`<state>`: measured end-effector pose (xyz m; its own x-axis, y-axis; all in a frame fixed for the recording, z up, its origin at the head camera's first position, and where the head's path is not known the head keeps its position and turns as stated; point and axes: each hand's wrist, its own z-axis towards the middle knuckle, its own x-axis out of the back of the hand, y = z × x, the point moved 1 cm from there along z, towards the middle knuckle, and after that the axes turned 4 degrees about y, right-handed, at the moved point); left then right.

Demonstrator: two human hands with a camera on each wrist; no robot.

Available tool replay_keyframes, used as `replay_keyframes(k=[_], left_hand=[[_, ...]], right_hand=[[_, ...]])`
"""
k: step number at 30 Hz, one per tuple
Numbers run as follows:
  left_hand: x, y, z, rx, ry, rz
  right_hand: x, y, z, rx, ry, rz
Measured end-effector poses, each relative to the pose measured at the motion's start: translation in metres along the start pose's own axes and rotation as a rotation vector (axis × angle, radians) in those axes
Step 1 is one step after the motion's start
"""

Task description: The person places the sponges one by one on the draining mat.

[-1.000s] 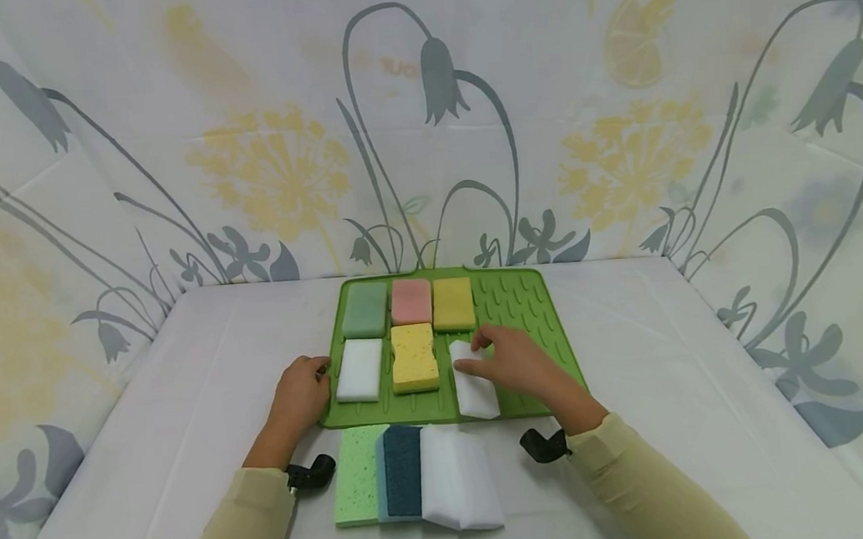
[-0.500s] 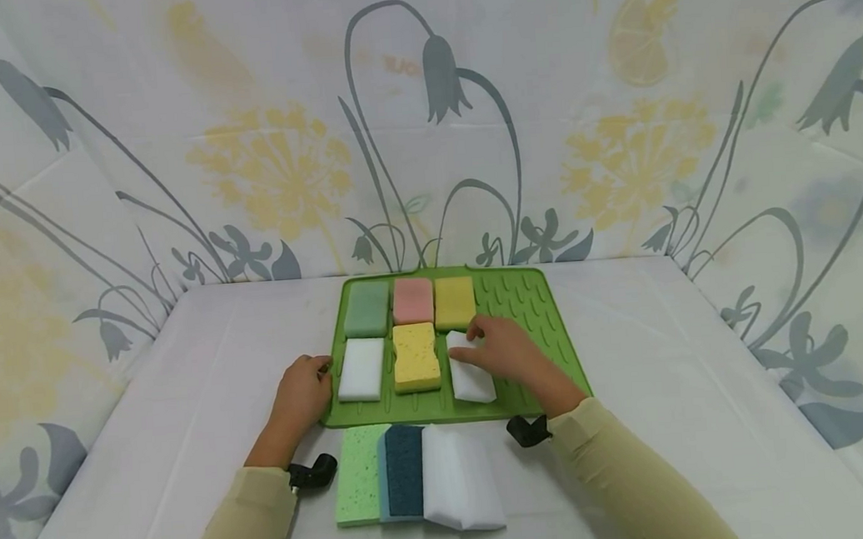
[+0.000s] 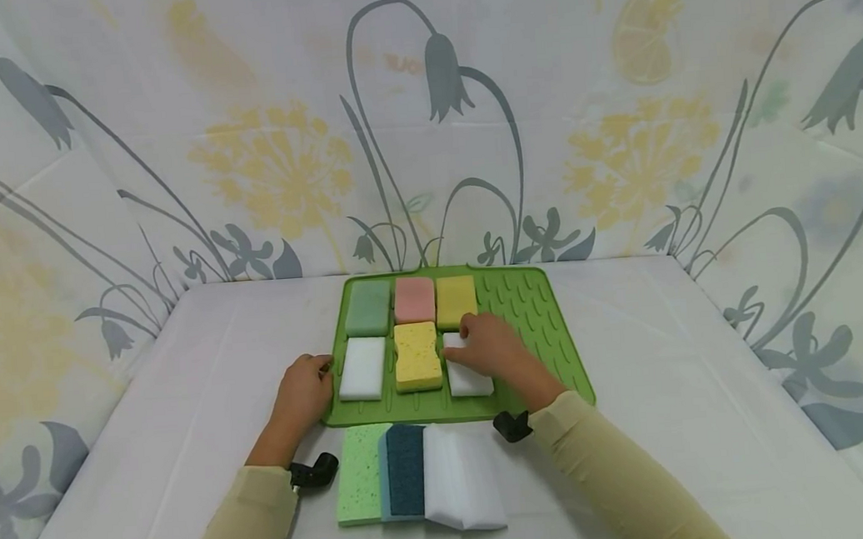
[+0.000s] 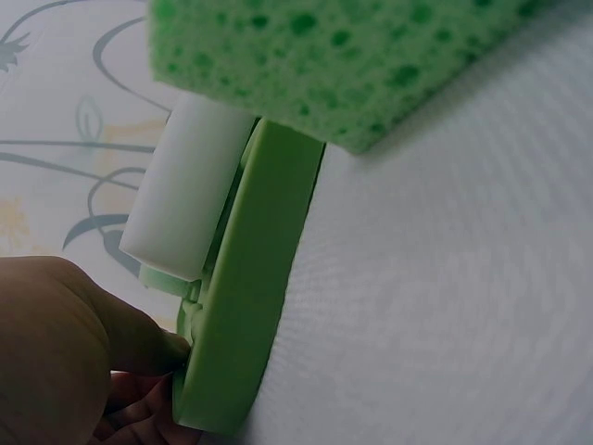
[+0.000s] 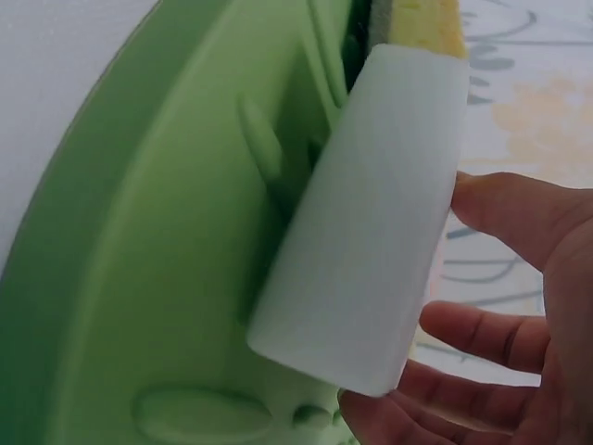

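My right hand (image 3: 496,350) holds a white melamine sponge (image 3: 469,381) between thumb and fingers, low on the right part of a green ridged mat (image 3: 520,305). In the right wrist view the thumb lies on one edge of this white sponge (image 5: 361,222) and the fingers on another. My left hand (image 3: 305,393) pinches the mat's left edge; in the left wrist view the thumb is on the raised green rim (image 4: 250,287). Left of the held sponge lies a yellow notched sponge (image 3: 418,358), then another white sponge (image 3: 363,369).
The mat's back row has a grey-green sponge (image 3: 368,309), a pink sponge (image 3: 414,300) and a yellow sponge (image 3: 456,301). In front lie a light green sponge (image 3: 361,475), a blue sponge with a dark scouring side (image 3: 406,472) and a white wrapped-looking block (image 3: 461,476).
My right hand has moved left and slightly away from me with the white sponge, which has straightened beside the yellow notched sponge. The left hand stays at the mat's edge.
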<state>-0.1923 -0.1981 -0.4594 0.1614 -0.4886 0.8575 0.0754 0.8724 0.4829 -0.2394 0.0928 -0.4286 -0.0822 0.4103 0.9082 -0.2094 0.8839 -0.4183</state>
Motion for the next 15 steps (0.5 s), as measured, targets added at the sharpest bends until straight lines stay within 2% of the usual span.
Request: replay_keyframes(k=[8, 15], left_hand=[[-0.0034, -0.0038, 0.0012, -0.004, 0.005, 0.006], [-0.0031, -0.0039, 0.0011, 0.004, 0.004, 0.0]], right_hand=[[-0.0086, -0.0064, 0.0026, 0.011, 0.008, -0.095], [-0.0109, -0.0101, 0.0026, 0.007, 0.015, -0.127]])
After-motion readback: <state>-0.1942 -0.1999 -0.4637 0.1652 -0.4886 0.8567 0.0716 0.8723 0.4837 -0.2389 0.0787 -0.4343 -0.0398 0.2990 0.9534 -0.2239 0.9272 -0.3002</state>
